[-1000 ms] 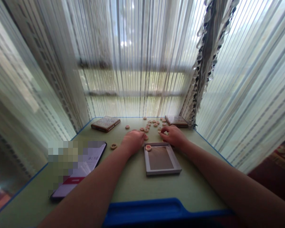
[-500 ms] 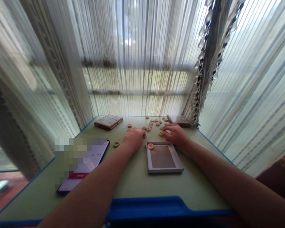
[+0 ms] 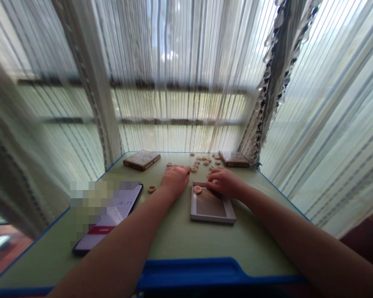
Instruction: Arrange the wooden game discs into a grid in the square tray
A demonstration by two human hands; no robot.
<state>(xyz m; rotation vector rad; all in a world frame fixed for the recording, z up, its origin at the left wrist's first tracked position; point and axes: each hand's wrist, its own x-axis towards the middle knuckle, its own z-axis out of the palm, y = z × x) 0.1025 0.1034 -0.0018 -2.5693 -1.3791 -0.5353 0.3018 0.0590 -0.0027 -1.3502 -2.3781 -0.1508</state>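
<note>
My left hand [image 3: 175,179] is over the table with its fingers curled together, just left of the loose xiangqi pieces; what they hold, if anything, is hidden. Pinched fingers of my right hand [image 3: 225,182] are at the far right corner of a shallow open box [image 3: 214,219], with a xiangqi piece [image 3: 209,176] at the fingertips, mostly covered. Inside the box, in its far left corner, lies a round piece with a red character [image 3: 198,189]. Several more wooden pieces [image 3: 206,162] are scattered beyond both hands.
A phone [image 3: 112,219] rests at the left, its screen partly blurred out. A lone dark-marked piece [image 3: 152,189] lies between it and my left hand. Flat patterned boxes stand at the far left [image 3: 142,160] and far right [image 3: 234,158]. String curtains [image 3: 186,74] hang behind the table.
My right hand has shifted left and nearer, over the box's far edge. My left fingertips have lifted slightly away from where a piece showed. The box has slid a little left.
</note>
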